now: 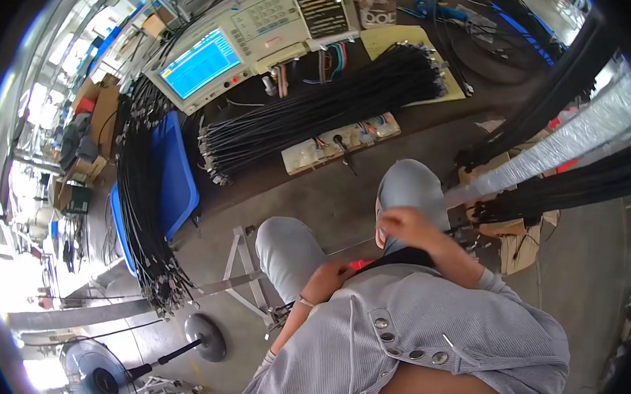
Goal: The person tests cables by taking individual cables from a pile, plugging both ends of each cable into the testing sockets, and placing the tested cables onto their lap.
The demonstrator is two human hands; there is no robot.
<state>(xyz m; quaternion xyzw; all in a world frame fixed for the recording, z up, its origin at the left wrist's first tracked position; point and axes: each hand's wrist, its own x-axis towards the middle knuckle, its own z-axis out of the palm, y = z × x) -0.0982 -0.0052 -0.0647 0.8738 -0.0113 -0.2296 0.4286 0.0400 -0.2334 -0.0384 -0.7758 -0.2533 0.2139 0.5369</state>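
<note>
My left hand (330, 279) rests at my lap, its fingers curled at the edge of some black material (403, 258). A small red patch (359, 264) shows close to those fingertips. Over my right thigh, my right hand (415, 228) is raised with thumb and fingers drawn together; it looks slightly blurred. What either hand holds, if anything, is too small or hidden to make out. Ahead on the bench lies a thick bundle of black cables (313, 111) with metal ends. In front of it is a pale connector board (341, 143) with a short black lead.
A measuring instrument (202, 63) with a lit blue screen stands behind the cables. At left, more black cables (138, 209) hang across a blue tray (181, 183). Cable bundles (566, 185) and a foil-wrapped bar (561, 146) jut in at right. A fan (99, 375) stands lower left.
</note>
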